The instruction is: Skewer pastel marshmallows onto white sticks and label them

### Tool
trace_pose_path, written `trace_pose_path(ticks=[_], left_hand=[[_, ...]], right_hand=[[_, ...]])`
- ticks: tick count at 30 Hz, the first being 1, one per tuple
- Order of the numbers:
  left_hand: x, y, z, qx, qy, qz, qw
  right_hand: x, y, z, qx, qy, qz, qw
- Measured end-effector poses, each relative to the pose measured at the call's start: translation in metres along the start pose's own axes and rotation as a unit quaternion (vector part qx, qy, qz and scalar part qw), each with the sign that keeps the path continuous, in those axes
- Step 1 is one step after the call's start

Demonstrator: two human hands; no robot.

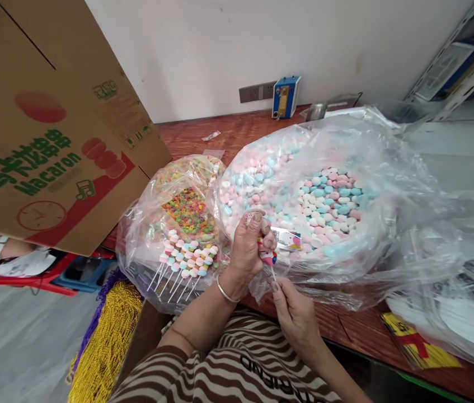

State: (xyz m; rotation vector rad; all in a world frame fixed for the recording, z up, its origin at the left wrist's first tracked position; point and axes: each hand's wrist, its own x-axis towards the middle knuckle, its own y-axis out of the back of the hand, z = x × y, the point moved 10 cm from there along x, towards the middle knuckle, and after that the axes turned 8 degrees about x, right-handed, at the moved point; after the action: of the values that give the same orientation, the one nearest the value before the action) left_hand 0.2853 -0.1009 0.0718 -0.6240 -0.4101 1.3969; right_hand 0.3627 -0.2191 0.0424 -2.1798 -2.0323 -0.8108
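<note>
My left hand [245,249] is closed around a small printed packet [268,257] with red, white and blue on it, mostly covered by the fingers. A thin white stick [273,274] comes out below the packet, and my right hand [295,313] pinches its lower end. Just behind my left hand lies a flat printed wrapper [287,239]. A large clear bag of pink, white and blue marshmallows [331,198] spreads out beyond both hands. To the left, several marshmallow skewers [188,257] on white sticks rest together in front of a bag of colourful cereal rings [190,212].
A big cardboard box [52,123] stands at the left. At the wall is a small blue device [286,98] beside sockets [257,92]. A yellow packet [421,341] lies at the right front of the wooden table [228,126]. Gold tassels [111,336] hang below left.
</note>
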Motion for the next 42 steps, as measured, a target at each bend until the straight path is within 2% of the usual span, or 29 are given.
trace_pose_path(ticks=[5, 9, 15, 18, 21, 24, 27, 32, 37, 42], left_hand=[[-0.003, 0.003, -0.01, 0.028, 0.005, 0.004, 1.0], [-0.003, 0.005, -0.018, -0.001, 0.026, -0.005, 1.0], [-0.012, -0.006, -0.006, -0.009, -0.008, -0.072, 0.997], [-0.016, -0.006, -0.007, 0.038, -0.005, -0.077, 0.996], [-0.017, -0.007, -0.014, 0.07, 0.012, -0.081, 0.994], [-0.018, -0.008, -0.019, 0.077, 0.021, -0.088, 0.993], [-0.018, -0.009, -0.022, 0.063, 0.028, -0.09, 0.994], [-0.018, -0.011, -0.023, 0.021, 0.044, -0.088, 0.995], [-0.017, -0.01, -0.018, 0.013, 0.027, -0.073, 0.997], [-0.017, -0.007, -0.017, 0.037, 0.016, -0.053, 0.998]], right_hand=[[0.003, 0.004, 0.002, 0.041, -0.021, 0.007, 0.999], [0.006, 0.002, 0.008, 0.1, -0.075, 0.002, 0.992], [0.004, -0.004, 0.017, 0.172, -0.14, -0.005, 0.975], [0.005, -0.003, 0.014, 0.16, -0.127, 0.005, 0.979], [0.009, 0.003, 0.005, 0.105, -0.08, 0.023, 0.991], [0.011, 0.012, -0.004, 0.043, -0.029, 0.047, 0.998], [0.011, 0.014, -0.005, 0.009, -0.01, 0.051, 0.999], [0.009, 0.011, 0.001, -0.015, -0.019, 0.044, 0.999], [0.011, 0.006, 0.01, 0.07, -0.095, 0.015, 0.993], [0.018, 0.014, 0.005, 0.08, -0.105, 0.04, 0.99]])
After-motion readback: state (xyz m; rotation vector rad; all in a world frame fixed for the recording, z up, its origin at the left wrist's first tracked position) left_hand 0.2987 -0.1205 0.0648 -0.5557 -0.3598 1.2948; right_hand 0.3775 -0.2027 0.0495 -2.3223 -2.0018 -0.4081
